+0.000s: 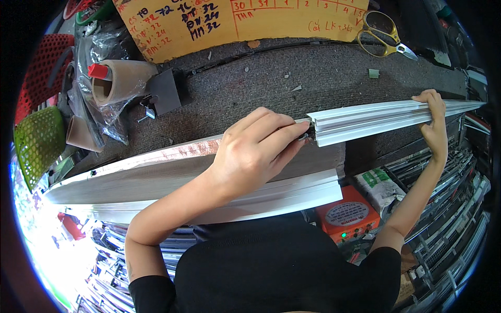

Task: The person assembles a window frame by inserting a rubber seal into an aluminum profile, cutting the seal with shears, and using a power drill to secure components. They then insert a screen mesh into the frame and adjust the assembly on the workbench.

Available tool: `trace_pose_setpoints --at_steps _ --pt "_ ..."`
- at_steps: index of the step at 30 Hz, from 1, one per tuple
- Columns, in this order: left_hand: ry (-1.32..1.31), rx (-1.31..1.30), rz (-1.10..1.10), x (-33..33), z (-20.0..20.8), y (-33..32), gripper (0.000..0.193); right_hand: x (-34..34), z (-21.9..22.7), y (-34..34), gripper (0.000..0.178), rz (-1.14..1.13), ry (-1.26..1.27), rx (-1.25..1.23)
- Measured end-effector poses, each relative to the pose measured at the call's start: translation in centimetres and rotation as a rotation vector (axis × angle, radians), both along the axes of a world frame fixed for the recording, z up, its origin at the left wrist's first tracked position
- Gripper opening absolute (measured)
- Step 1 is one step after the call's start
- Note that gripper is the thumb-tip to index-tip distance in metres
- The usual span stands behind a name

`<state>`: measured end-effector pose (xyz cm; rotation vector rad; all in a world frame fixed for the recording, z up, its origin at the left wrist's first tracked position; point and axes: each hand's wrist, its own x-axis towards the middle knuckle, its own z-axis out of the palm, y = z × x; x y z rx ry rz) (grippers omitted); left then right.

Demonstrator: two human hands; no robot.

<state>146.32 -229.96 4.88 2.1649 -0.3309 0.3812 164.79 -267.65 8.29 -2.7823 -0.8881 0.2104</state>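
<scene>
My left hand (250, 143) is closed in a pinch at the near end of a long white grooved profile (365, 122). A small dark piece (311, 130) with a bit of metal shows between its fingertips and the profile's cut end; its kind is hard to make out. Farther along to the right, my right hand (433, 117) is wrapped round the same profile, fingers over the top edge and thumb below. Under my left forearm lies a second white profile (292, 194) along the front of the bench, beside a long grey-brown board with a coppery strip (193, 150).
Gold-handled scissors (385, 37) lie at the back right of the dark carpeted bench (250, 83), near a yellow board (193, 26) with handwriting. Cardboard rolls (125, 81), plastic wrap and a green mesh basket (39, 146) crowd the left. An orange box (347, 214) sits below.
</scene>
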Motion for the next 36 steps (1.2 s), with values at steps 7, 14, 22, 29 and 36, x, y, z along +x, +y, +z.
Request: trace_pose_setpoints --at_steps 7,14,22,29,36 --pt "0.091 0.045 0.024 -0.5 0.6 0.8 0.039 -0.3 -0.1 1.6 0.039 0.044 0.006 -0.012" --pt "0.291 0.329 0.081 -3.6 3.0 7.2 0.047 -1.6 -0.2 4.7 0.043 0.084 0.004 -0.020" --pt "0.413 0.252 0.393 -10.9 5.0 16.6 0.051 -5.4 -0.3 12.6 0.047 0.209 0.040 -0.008" --pt "0.279 0.212 0.960 -21.1 4.6 27.1 0.026 -9.4 -0.7 20.7 0.049 0.400 0.035 0.027" --pt "0.359 0.390 1.075 -30.1 4.3 35.2 0.029 -13.5 -0.8 27.6 0.050 0.482 0.022 0.006"
